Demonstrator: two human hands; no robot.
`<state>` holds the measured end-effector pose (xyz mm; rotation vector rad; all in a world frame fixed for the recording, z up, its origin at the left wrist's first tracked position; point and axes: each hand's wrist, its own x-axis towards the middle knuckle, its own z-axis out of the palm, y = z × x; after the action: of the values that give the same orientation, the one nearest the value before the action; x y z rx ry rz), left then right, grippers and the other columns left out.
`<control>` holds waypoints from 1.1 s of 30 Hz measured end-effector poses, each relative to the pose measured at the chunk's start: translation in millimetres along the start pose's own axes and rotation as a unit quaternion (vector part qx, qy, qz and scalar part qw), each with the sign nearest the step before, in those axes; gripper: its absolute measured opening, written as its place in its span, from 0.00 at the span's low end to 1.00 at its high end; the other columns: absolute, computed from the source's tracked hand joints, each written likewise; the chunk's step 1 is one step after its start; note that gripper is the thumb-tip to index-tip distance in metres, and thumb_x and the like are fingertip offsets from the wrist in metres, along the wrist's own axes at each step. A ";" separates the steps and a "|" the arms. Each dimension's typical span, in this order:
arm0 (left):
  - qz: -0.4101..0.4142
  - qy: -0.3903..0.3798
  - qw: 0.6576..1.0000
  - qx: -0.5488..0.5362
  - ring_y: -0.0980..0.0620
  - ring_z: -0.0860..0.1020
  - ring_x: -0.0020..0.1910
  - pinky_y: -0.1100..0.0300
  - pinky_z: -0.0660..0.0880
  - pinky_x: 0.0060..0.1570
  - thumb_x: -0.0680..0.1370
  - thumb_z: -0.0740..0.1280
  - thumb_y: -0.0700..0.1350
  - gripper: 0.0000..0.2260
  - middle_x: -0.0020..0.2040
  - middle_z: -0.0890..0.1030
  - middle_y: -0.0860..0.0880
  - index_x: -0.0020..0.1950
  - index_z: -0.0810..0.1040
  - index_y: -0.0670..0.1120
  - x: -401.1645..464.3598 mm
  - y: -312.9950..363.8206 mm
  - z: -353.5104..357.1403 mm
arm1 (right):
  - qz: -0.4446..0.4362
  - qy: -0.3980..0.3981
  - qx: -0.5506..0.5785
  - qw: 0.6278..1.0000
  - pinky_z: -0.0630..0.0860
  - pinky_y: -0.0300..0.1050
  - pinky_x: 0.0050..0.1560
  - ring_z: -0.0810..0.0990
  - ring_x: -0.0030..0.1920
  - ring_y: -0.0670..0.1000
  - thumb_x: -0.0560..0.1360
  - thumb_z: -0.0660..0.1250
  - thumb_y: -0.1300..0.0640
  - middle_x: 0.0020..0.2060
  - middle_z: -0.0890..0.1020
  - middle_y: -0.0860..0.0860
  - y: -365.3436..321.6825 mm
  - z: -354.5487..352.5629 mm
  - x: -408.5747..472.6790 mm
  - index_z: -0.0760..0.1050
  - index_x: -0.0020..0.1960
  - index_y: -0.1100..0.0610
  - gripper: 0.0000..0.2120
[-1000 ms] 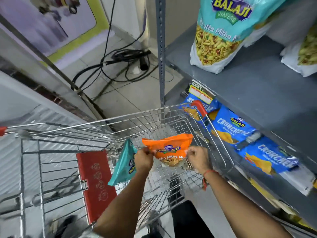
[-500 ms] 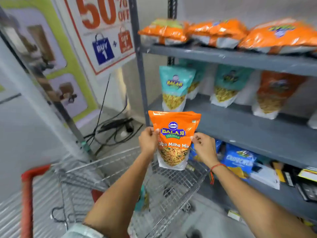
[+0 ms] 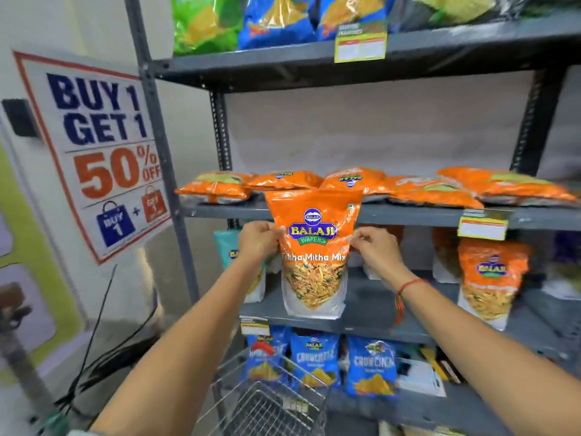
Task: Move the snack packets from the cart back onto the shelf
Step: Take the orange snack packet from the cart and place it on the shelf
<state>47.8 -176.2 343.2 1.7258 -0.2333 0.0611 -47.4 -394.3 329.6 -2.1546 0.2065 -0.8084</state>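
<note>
I hold an orange Balaji snack packet (image 3: 312, 247) upright in front of the grey shelf (image 3: 408, 215). My left hand (image 3: 256, 239) pinches its left edge and my right hand (image 3: 374, 247) pinches its right edge. The packet's top reaches the edge of the shelf board where several orange packets (image 3: 424, 187) lie flat. Only a corner of the wire cart (image 3: 270, 404) shows at the bottom, below my forearms; its contents are hidden.
More orange and teal packets (image 3: 492, 278) stand on the board below, and blue packets (image 3: 371, 366) fill the one under that. Green and blue bags (image 3: 245, 20) sit on the top board. A sale poster (image 3: 100, 152) hangs left; black cables (image 3: 94, 357) trail down.
Both hands have lifted the orange packet out of the cart and up to the level of the shelf with the flat orange packets. My view has tilted upward with it.
</note>
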 end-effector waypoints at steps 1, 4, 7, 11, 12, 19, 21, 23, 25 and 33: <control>-0.001 -0.001 1.000 -0.002 0.43 0.83 0.41 0.42 0.80 0.52 0.73 0.71 0.46 0.12 0.44 0.86 0.37 0.29 0.79 0.48 3.6 0.6 5.5 | 0.003 0.003 0.001 1.000 0.68 0.31 0.34 0.76 0.35 0.46 0.72 0.67 0.56 0.31 0.79 0.45 1.5 -4.2 0.9 0.74 0.29 0.50 0.13; -0.009 -0.006 1.000 -0.014 0.44 0.84 0.41 0.45 0.82 0.50 0.74 0.70 0.46 0.11 0.42 0.87 0.41 0.32 0.79 0.48 7.8 -0.2 22.4 | 0.016 0.004 0.016 1.000 0.68 0.43 0.36 0.75 0.33 0.45 0.72 0.67 0.55 0.30 0.79 0.46 11.5 -11.6 2.0 0.74 0.29 0.50 0.13; -0.017 -0.015 0.999 -0.027 0.44 0.84 0.43 0.51 0.82 0.44 0.75 0.70 0.44 0.10 0.43 0.86 0.42 0.34 0.77 0.46 10.4 -9.8 40.3 | 0.040 -0.005 0.028 0.999 0.69 0.43 0.36 0.75 0.33 0.44 0.72 0.68 0.54 0.30 0.79 0.45 30.1 -11.3 4.3 0.74 0.28 0.50 0.14; -0.052 -0.018 0.998 -0.024 0.44 0.82 0.41 0.50 0.80 0.47 0.74 0.71 0.43 0.10 0.43 0.85 0.40 0.33 0.77 0.46 19.9 -35.7 68.6 | 0.069 -0.023 0.043 0.996 0.71 0.44 0.41 0.78 0.39 0.47 0.72 0.69 0.55 0.35 0.82 0.49 68.6 -7.4 11.8 0.75 0.30 0.52 0.12; -0.063 -0.018 0.998 -0.021 0.45 0.82 0.41 0.49 0.81 0.48 0.73 0.71 0.44 0.10 0.43 0.85 0.40 0.33 0.77 0.47 22.1 -43.5 77.8 | 0.080 -0.030 0.049 0.995 0.72 0.44 0.42 0.79 0.41 0.49 0.72 0.69 0.56 0.37 0.83 0.51 80.6 -6.6 14.0 0.77 0.31 0.53 0.11; -0.078 -0.007 0.996 0.047 0.45 0.83 0.38 0.44 0.82 0.50 0.69 0.74 0.51 0.12 0.35 0.84 0.46 0.27 0.80 0.49 54.5 -96.9 168.2 | 0.166 -0.029 0.060 0.984 0.77 0.51 0.48 0.80 0.41 0.51 0.71 0.68 0.57 0.37 0.84 0.52 183.7 -7.1 42.1 0.81 0.36 0.56 0.06; -0.078 -0.007 0.996 0.049 0.48 0.79 0.36 0.46 0.81 0.48 0.70 0.73 0.50 0.12 0.33 0.82 0.48 0.28 0.79 0.49 64.9 -104.0 200.3 | 0.186 -0.019 0.061 0.980 0.75 0.46 0.43 0.79 0.40 0.50 0.72 0.68 0.57 0.36 0.83 0.51 212.0 -9.6 54.8 0.81 0.35 0.54 0.07; -0.077 -0.006 0.996 0.051 0.49 0.78 0.35 0.48 0.80 0.48 0.71 0.73 0.50 0.11 0.33 0.82 0.48 0.30 0.80 0.49 73.2 -108.4 223.4 | 0.205 -0.009 0.065 0.977 0.76 0.46 0.43 0.81 0.40 0.51 0.72 0.67 0.57 0.36 0.84 0.51 231.4 -11.1 66.0 0.81 0.36 0.55 0.07; -0.079 -0.005 0.995 0.053 0.48 0.79 0.37 0.49 0.79 0.48 0.72 0.72 0.50 0.08 0.35 0.82 0.47 0.34 0.81 0.49 84.1 -115.3 249.1 | 0.223 0.001 0.060 0.973 0.78 0.48 0.47 0.83 0.43 0.53 0.71 0.67 0.56 0.38 0.85 0.52 254.9 -14.2 81.0 0.81 0.37 0.56 0.07; -0.074 -0.034 0.994 0.073 0.43 0.83 0.47 0.52 0.79 0.49 0.72 0.72 0.51 0.12 0.46 0.86 0.41 0.45 0.85 0.43 116.6 -148.8 314.3 | 0.252 -0.003 0.045 0.967 0.79 0.49 0.51 0.82 0.44 0.51 0.74 0.66 0.55 0.41 0.85 0.53 323.8 -23.9 113.3 0.81 0.41 0.57 0.08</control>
<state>161.3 -476.4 165.7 1.8882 -0.1539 -0.0918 65.1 -668.5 155.2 -1.8955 0.6699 -0.5032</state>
